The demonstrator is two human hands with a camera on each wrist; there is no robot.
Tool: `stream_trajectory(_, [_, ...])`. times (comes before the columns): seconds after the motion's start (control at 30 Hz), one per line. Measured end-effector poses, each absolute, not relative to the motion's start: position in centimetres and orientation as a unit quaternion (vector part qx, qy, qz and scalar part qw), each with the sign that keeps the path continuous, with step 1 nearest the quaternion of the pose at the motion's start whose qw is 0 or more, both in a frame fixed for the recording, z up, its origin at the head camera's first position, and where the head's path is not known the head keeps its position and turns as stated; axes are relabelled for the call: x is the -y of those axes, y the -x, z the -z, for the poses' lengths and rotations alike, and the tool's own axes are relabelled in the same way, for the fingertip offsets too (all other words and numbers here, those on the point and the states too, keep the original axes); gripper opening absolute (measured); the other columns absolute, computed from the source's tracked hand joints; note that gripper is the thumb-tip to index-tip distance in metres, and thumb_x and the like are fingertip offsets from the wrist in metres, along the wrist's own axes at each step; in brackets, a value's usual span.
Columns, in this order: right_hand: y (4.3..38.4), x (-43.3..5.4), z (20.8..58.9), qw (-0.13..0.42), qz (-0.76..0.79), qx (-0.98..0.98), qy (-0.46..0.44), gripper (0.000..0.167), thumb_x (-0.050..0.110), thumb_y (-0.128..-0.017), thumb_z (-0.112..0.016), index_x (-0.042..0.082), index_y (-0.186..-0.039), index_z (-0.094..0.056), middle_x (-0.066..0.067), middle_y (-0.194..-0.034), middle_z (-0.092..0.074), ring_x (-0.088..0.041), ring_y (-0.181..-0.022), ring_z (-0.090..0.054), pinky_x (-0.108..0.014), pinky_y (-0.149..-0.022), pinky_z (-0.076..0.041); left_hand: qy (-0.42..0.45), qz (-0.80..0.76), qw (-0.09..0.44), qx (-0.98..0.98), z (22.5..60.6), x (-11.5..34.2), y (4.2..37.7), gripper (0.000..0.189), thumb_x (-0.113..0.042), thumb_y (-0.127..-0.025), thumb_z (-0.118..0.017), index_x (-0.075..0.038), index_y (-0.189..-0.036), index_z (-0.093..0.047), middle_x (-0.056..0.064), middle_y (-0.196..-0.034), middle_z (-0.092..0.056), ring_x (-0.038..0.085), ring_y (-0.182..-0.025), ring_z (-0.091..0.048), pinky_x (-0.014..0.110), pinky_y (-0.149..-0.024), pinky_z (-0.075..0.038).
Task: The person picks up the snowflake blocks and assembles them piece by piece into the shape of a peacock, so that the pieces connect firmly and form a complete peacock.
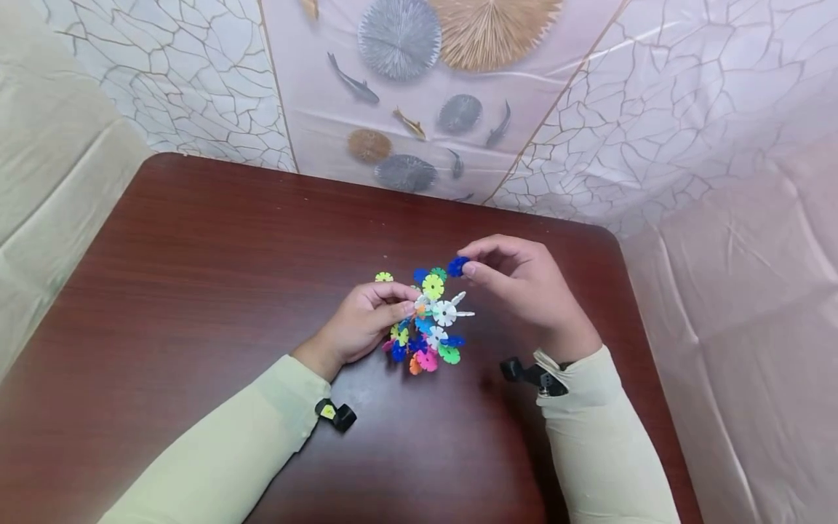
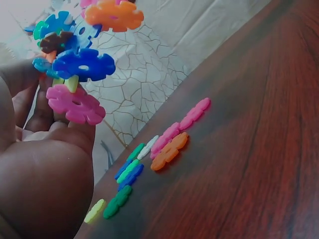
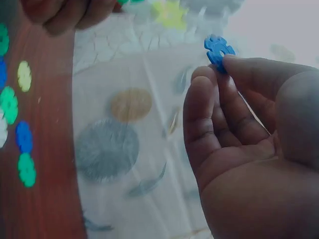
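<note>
My left hand (image 1: 356, 320) holds a cluster of interlocked flower-shaped plastic discs (image 1: 444, 314) in white, yellow, blue, pink, orange and green. In the left wrist view, blue, pink and orange discs of this cluster (image 2: 97, 64) stick out above the palm (image 2: 45, 174). Between thumb and fingers, my right hand (image 1: 527, 284) pinches a single blue notched disc (image 1: 457, 266), just up and right of the cluster. The right wrist view shows that blue disc (image 3: 215, 49) at the fingertips, apart from the cluster. Part of the cluster is hidden behind the left fingers.
Loose discs lie on the dark wooden table (image 1: 196, 291): pink (image 2: 167, 139), orange (image 2: 172, 152), green (image 2: 118, 201) and yellow (image 2: 94, 211) among several. Some show again at the right wrist view's left edge, one blue (image 3: 23, 137). Patterned sheets (image 1: 419, 94) rise behind the table.
</note>
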State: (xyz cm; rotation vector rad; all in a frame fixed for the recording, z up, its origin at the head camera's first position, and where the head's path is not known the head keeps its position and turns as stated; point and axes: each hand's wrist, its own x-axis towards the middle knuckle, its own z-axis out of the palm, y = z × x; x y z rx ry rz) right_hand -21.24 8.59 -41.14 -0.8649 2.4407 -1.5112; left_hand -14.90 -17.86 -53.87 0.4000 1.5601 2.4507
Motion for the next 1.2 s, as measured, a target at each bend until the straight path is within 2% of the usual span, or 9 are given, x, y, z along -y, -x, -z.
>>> stream_trajectory(0.27, [20.7, -7.2, 39.9, 0.067, 0.460, -0.828, 0.314, 0.021, 0.015, -0.107, -0.079, 0.012, -0.128, -0.082, 0.004, -0.116, -0.081, -0.025, -0.096, -0.081, -0.030, -0.086, -0.069, -0.157, -0.816, 0.125, -0.542, 53.5, 18.0, 14.8, 0.033, -0.003, -0.109, -0.071, 0.020, -0.132, -0.067, 0.000, -0.109, -0.081, 0.012, -0.099, -0.076, 0.025, -0.091, -0.067])
stream_trajectory(0.5, [21.2, -6.8, 40.3, 0.109, 0.464, -0.820, 0.317, 0.020, 0.013, -0.109, -0.076, 0.011, -0.128, -0.082, -0.004, -0.115, -0.081, -0.038, -0.093, -0.079, -0.035, -0.087, -0.070, -0.167, -0.814, 0.139, -0.539, 53.6, 18.0, 14.7, 0.050, -0.020, -0.107, -0.080, 0.021, -0.132, -0.066, -0.001, -0.111, -0.082, 0.012, -0.101, -0.077, 0.025, -0.093, -0.066])
stream_trajectory(0.7, [21.3, -6.7, 40.5, 0.131, 0.475, -0.803, 0.335, 0.020, 0.009, -0.107, -0.077, 0.011, -0.126, -0.083, -0.006, -0.116, -0.081, -0.033, -0.092, -0.080, -0.037, -0.088, -0.070, -0.183, -0.818, 0.143, -0.526, 53.4, 18.2, 14.6, 0.054, -0.026, -0.105, -0.082, 0.019, -0.132, -0.067, -0.001, -0.111, -0.082, 0.013, -0.101, -0.077, 0.026, -0.093, -0.067])
stream_trajectory(0.8, [21.4, -6.7, 40.7, 0.140, 0.472, -0.797, 0.350, 0.020, 0.009, -0.107, -0.077, 0.012, -0.127, -0.083, -0.005, -0.118, -0.081, -0.032, -0.093, -0.081, -0.038, -0.088, -0.071, -0.188, -0.823, 0.149, -0.516, 53.3, 18.2, 14.5, 0.043, -0.024, -0.106, -0.081, 0.012, -0.128, -0.073, 0.000, -0.111, -0.082, 0.013, -0.101, -0.078, 0.027, -0.093, -0.068])
stream_trajectory(0.97, [21.8, -6.9, 41.1, 0.144, 0.485, -0.773, 0.382, 0.031, 0.000, -0.101, -0.081, 0.007, -0.131, -0.081, -0.008, -0.114, -0.079, -0.030, -0.094, -0.078, -0.033, -0.083, -0.070, -0.186, -0.838, 0.162, -0.487, 53.4, 18.2, 14.5, 0.014, -0.016, -0.108, -0.078, -0.012, -0.120, -0.084, 0.000, -0.112, -0.082, 0.013, -0.103, -0.078, 0.027, -0.093, -0.067])
stream_trajectory(1.07, [22.0, -7.0, 41.3, 0.147, 0.499, -0.759, 0.391, 0.043, -0.002, -0.093, -0.090, 0.003, -0.134, -0.079, -0.010, -0.108, -0.078, -0.024, -0.092, -0.075, -0.030, -0.077, -0.069, -0.185, -0.846, 0.164, -0.472, 53.4, 18.1, 14.5, 0.014, -0.013, -0.109, -0.076, -0.020, -0.117, -0.085, 0.000, -0.112, -0.082, 0.013, -0.104, -0.077, 0.026, -0.093, -0.067])
stream_trajectory(1.2, [22.2, -6.8, 41.8, 0.156, 0.512, -0.747, 0.394, 0.052, 0.000, -0.087, -0.096, -0.003, -0.135, -0.076, -0.009, -0.103, -0.079, -0.021, -0.087, -0.075, -0.031, -0.070, -0.069, -0.188, -0.850, 0.170, -0.461, 53.5, 18.1, 14.5, 0.015, -0.012, -0.110, -0.074, -0.020, -0.116, -0.085, 0.001, -0.112, -0.082, 0.013, -0.104, -0.077, 0.026, -0.093, -0.067])
